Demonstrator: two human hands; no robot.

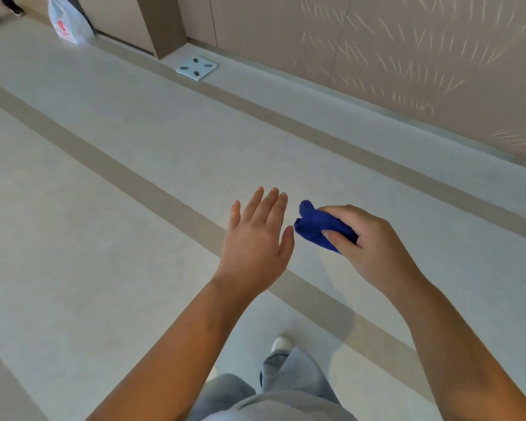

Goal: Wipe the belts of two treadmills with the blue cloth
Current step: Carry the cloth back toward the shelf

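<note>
Pale floor point(104, 177) with tan stripes, beige wall panels, and no treadmill anywhere in my view. The blue cloth point(316, 226) is bunched up in my right hand point(374, 247), with the fingers point(340, 212) curled round it and the thumb pinching it. Its loose end pokes out left, toward my left hand point(255, 241), and sits just beside that thumb, not quite touching I think. The left hand's flat, fingers straight and close together, holding nothing. I'd guess the right one does the wiping.

Perhaps a gym hallway: striped vinyl floor point(134, 141), panelled wall point(377, 41), bathroom scale point(197, 68).
</note>
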